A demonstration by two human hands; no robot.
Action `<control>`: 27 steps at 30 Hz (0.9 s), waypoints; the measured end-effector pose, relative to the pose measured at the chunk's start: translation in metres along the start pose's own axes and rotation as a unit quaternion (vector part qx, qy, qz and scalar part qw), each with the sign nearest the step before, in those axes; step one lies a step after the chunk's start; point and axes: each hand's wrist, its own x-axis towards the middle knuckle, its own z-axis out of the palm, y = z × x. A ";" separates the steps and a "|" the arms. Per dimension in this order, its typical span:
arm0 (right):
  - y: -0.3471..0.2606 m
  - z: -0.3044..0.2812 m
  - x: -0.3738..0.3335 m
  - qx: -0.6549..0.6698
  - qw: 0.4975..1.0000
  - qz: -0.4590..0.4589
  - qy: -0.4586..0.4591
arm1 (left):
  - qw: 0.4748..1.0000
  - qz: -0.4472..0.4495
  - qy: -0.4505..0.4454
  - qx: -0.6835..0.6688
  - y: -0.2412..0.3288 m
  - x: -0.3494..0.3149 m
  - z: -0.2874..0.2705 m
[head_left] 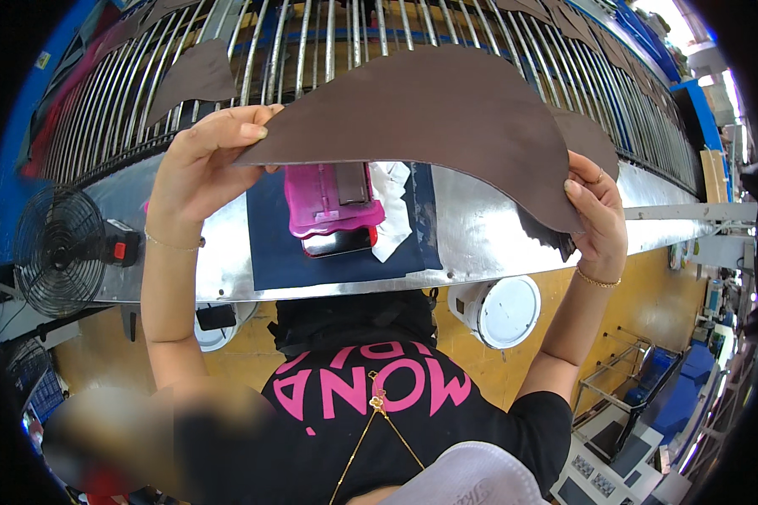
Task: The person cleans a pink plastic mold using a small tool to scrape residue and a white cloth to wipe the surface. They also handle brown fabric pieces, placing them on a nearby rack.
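Observation:
A large, curved brown piece that looks like leather (421, 105) is stretched between my two hands, raised above the metal table edge. My left hand (210, 156) pinches its left tip between thumb and fingers. At the piece's lower right corner, my right hand (596, 206) grips the edge, thumb on top. Below the piece, partly covered by it, a pink plastic holder (316, 202) rests on a dark blue sheet (278, 252). A red-edged phone-like object (341, 242) and a crumpled white cloth or paper (393, 210) lie beside the holder.
Beyond the table runs a rack of metal rollers or bars (303, 50) with more brown pieces (198, 80) on it. A black fan (63, 248) stands at the left. White buckets (509, 311) sit on the floor under the table edge (522, 240).

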 end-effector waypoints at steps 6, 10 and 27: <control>-0.002 0.006 0.004 -0.045 0.998 -0.029 -0.023 | 0.986 0.020 0.064 0.151 0.009 -0.012 0.002; -0.016 0.019 -0.003 -0.108 0.992 -0.059 -0.015 | 0.960 0.079 0.068 0.258 0.011 -0.021 -0.001; -0.006 0.033 -0.001 -0.247 0.960 -0.127 0.041 | 0.842 0.195 0.142 0.483 0.017 -0.059 0.018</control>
